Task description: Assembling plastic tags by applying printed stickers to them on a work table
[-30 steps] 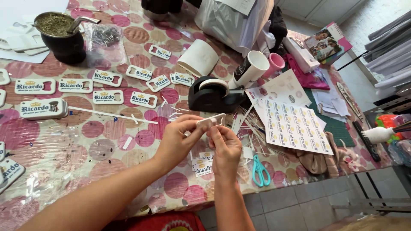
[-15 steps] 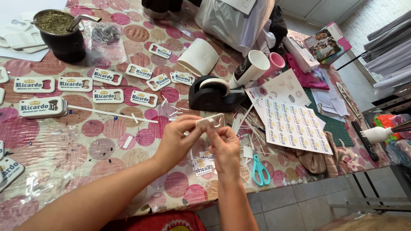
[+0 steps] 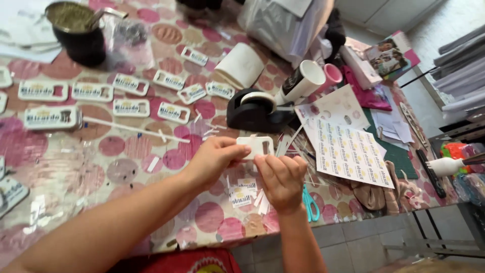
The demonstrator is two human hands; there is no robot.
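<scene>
In the head view, a small white rectangular tag (image 3: 256,146) with a little cut-out window is held up above the table edge between both hands. The left hand (image 3: 214,162) pinches its left end between thumb and fingertips, and the right hand (image 3: 281,178) grips its lower right edge from below with the fingers (image 3: 268,167) pressed together against the card. The tag sits just in front of a black tape dispenser (image 3: 255,110), which stands on the pink-dotted tablecloth (image 3: 116,167) right behind the hands. To the right of the tag lies a sheet of small printed stickers (image 3: 348,154), with thin white sticks scattered between it and the fingers. Under the right wrist, teal-handled scissors (image 3: 309,202) lie beside a small printed label (image 3: 242,194) and paper scraps. Further left, rows of finished white name tags (image 3: 131,107) are spread out, well apart from the hands. A dark cup (image 3: 78,30) filled with green herb stands at the far left corner, and a white paper roll (image 3: 241,65) lies behind the dispenser.
</scene>
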